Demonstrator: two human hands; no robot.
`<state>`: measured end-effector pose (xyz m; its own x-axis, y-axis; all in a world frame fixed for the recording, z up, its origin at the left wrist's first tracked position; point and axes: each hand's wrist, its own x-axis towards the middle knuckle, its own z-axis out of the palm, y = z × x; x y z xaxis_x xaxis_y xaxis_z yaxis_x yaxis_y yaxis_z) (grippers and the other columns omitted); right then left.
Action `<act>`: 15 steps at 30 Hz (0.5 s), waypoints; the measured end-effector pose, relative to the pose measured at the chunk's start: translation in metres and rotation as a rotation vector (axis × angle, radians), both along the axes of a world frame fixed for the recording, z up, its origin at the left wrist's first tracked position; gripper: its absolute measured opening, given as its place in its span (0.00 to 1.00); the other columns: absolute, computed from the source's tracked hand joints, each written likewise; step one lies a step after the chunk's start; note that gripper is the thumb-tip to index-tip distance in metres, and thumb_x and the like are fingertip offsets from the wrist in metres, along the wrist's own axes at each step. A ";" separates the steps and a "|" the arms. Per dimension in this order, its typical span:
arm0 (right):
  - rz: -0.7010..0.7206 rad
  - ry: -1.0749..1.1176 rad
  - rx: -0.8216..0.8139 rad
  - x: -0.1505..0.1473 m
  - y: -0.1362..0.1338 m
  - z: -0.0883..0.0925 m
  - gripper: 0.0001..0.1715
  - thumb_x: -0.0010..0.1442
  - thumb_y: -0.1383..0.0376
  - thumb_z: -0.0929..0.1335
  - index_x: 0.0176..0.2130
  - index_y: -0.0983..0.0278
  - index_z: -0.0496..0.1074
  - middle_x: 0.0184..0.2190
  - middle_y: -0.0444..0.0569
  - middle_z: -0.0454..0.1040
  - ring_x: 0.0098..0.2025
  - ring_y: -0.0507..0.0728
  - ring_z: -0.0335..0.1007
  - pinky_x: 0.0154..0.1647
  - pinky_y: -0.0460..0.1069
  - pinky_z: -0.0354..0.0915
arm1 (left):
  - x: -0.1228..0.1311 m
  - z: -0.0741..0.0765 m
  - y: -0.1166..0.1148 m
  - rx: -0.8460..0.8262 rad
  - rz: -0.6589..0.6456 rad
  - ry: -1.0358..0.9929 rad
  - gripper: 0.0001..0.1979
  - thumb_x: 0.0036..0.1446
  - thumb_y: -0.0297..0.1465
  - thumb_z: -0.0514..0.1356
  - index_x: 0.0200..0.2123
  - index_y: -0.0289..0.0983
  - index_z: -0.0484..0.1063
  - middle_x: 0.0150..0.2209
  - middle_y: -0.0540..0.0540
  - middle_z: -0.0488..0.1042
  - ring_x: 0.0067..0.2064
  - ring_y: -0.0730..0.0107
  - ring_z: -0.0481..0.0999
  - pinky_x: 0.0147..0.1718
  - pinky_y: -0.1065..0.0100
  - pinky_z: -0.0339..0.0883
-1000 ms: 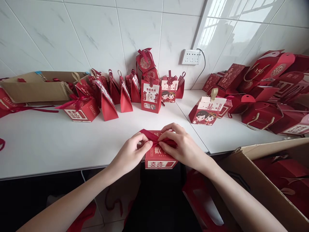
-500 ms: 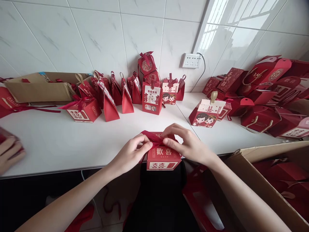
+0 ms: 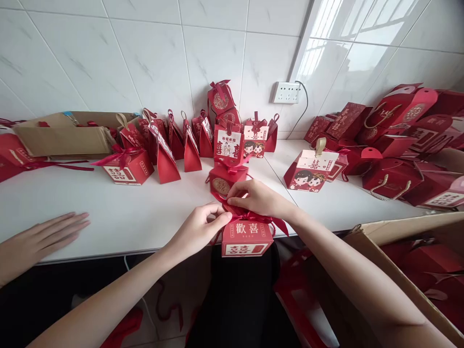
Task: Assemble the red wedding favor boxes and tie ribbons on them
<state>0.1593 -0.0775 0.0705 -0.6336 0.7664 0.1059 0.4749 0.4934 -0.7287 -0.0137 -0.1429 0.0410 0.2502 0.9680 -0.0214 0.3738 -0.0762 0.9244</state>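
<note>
A red candy box [image 3: 247,239] with gold and white characters sits at the table's front edge, directly in front of me. A dark red ribbon [image 3: 277,223] is tied across its top. My left hand [image 3: 203,223] pinches the ribbon at the box's upper left, thumb against forefinger. My right hand [image 3: 255,198] reaches over the top, its thumb and fingertips closed on another part of the ribbon; the knot is partly hidden by the hands. Just behind stands a second red box [image 3: 220,182] with a round gold emblem and a bow on top.
Finished-looking red boxes [image 3: 168,162] stand along the tiled wall beside a cardboard tray [image 3: 65,140]. A box with cartoon faces [image 3: 308,171] stands to the right, before a pile of boxes [image 3: 391,176]. A cardboard carton [image 3: 391,270] holds more. Another person's hand [image 3: 47,239] lies at left.
My right hand has moved left and up along the ribbon, and a ribbon tail now hangs right. The emblem box now stands behind mine. The other person's hand, earlier holding a box, is empty.
</note>
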 end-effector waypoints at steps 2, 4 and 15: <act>-0.030 0.000 -0.002 -0.001 0.000 -0.002 0.06 0.59 0.69 0.65 0.31 0.65 0.72 0.31 0.44 0.76 0.32 0.50 0.70 0.34 0.45 0.62 | -0.001 0.000 0.000 0.012 -0.007 0.007 0.15 0.58 0.40 0.54 0.25 0.36 0.64 0.25 0.55 0.64 0.29 0.77 0.62 0.29 0.74 0.55; -0.084 0.005 0.027 -0.002 0.000 -0.006 0.05 0.60 0.68 0.64 0.32 0.65 0.70 0.31 0.45 0.75 0.32 0.51 0.69 0.33 0.46 0.62 | -0.002 0.000 -0.001 0.021 -0.004 0.017 0.16 0.59 0.40 0.53 0.24 0.36 0.63 0.25 0.55 0.62 0.29 0.77 0.60 0.29 0.74 0.54; -0.107 0.196 0.193 0.018 -0.014 -0.004 0.08 0.61 0.62 0.65 0.40 0.64 0.65 0.39 0.50 0.73 0.40 0.55 0.71 0.41 0.50 0.67 | 0.000 0.003 -0.002 0.019 -0.029 0.011 0.14 0.59 0.37 0.53 0.23 0.36 0.62 0.24 0.55 0.61 0.28 0.77 0.61 0.29 0.74 0.55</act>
<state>0.1777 -0.0912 0.0667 -0.5036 0.7813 0.3687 0.3914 0.5868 -0.7088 -0.0133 -0.1448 0.0436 0.2780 0.9606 -0.0065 0.3815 -0.1042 0.9185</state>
